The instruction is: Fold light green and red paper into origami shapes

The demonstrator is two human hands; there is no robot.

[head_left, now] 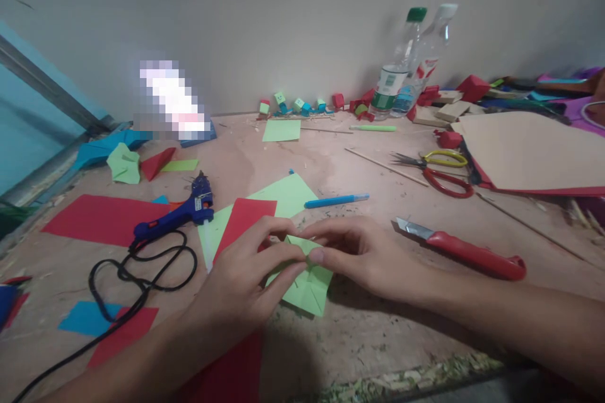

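A small light green sheet of paper, creased and partly folded, is between my two hands near the table's front. My left hand pinches it from the left, thumb and forefinger at its upper middle. From the right, my right hand grips the same paper, its thumb pressed on the fold. Its far edge stands up a little between the fingers, which partly hide it. Just beyond my hands lie a red paper strip, a larger green sheet and a blue pen.
Right of my hands lies a red utility knife, blade out, with scissors behind. On the left are a blue glue gun and its looped black cord. Two plastic bottles stand by the wall near small paper cubes.
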